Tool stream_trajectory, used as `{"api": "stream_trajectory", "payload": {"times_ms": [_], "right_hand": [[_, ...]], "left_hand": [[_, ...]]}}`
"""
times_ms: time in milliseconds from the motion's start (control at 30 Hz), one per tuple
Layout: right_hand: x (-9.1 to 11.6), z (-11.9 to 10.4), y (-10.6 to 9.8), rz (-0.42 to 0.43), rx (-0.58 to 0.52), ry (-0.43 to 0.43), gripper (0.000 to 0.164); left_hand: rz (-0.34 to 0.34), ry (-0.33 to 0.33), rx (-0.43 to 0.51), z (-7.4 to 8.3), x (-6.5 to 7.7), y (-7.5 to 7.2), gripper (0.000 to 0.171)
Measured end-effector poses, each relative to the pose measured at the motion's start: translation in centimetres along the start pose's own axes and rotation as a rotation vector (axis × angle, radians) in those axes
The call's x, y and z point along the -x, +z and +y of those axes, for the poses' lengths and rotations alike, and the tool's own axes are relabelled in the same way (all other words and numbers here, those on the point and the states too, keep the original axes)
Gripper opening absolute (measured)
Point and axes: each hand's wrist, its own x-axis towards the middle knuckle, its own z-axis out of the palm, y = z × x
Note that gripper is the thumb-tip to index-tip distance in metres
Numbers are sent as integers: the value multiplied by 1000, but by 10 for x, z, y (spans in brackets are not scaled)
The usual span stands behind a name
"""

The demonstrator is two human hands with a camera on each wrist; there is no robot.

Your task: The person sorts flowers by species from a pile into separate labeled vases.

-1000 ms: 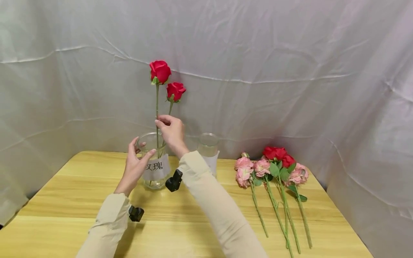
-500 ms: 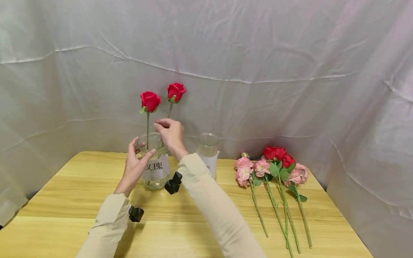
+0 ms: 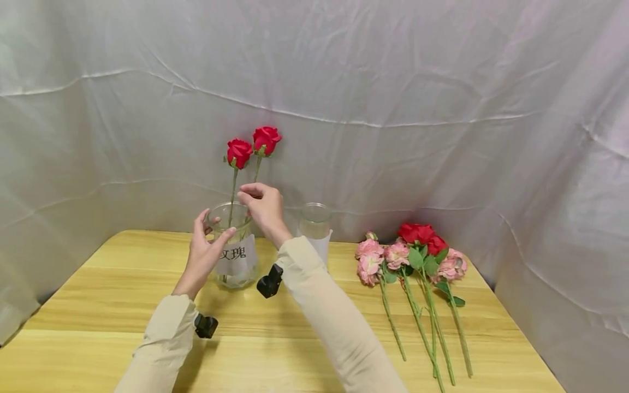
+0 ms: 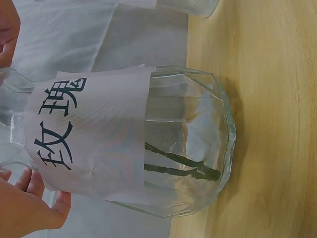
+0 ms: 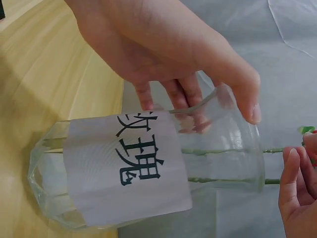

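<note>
A clear glass vase (image 3: 237, 281) with a paper label (image 4: 94, 134) bearing dark Chinese characters stands on the table. My left hand (image 3: 203, 254) grips its neck, the thumb over the rim in the right wrist view. Two red roses are in the vase. The front rose (image 3: 239, 153) stands lower; the rear rose (image 3: 267, 140) leans right, part of its stem hidden behind my right hand (image 3: 265, 210). That hand hovers above the rim, its bent fingertips beside the front stem. Both green stems (image 4: 173, 169) reach the vase's bottom in the left wrist view.
Right of the vase is a narrower glass vase (image 3: 315, 213) with a label, partly behind my right sleeve. Pink flowers (image 3: 369, 262) and red roses (image 3: 417, 233) lie on the wooden table (image 3: 123, 316) at the right. A grey curtain (image 3: 393, 71) hangs behind.
The front rose has dropped deeper into the vase, away from my right fingertips, tilted left, then swung back right. My right hand has moved down slightly. My left hand has kept its grip.
</note>
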Motion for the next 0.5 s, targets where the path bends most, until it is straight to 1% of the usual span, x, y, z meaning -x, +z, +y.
{"api": "stream_trajectory", "payload": {"times_ms": [133, 233, 367, 500], "right_hand": [[3, 6, -4, -18, -27, -3, 17], [5, 9, -9, -10, -110, -1, 17], [6, 5, -20, 16, -216, 3, 19], [6, -4, -30, 29, -250, -18, 21]], "left_hand": [[-8, -7, 1, -1, 1, 2, 81], [-8, -3, 1, -2, 2, 2, 81], [-13, 2, -3, -1, 4, 1, 82], [-16, 8, 0, 2, 4, -1, 83]]}}
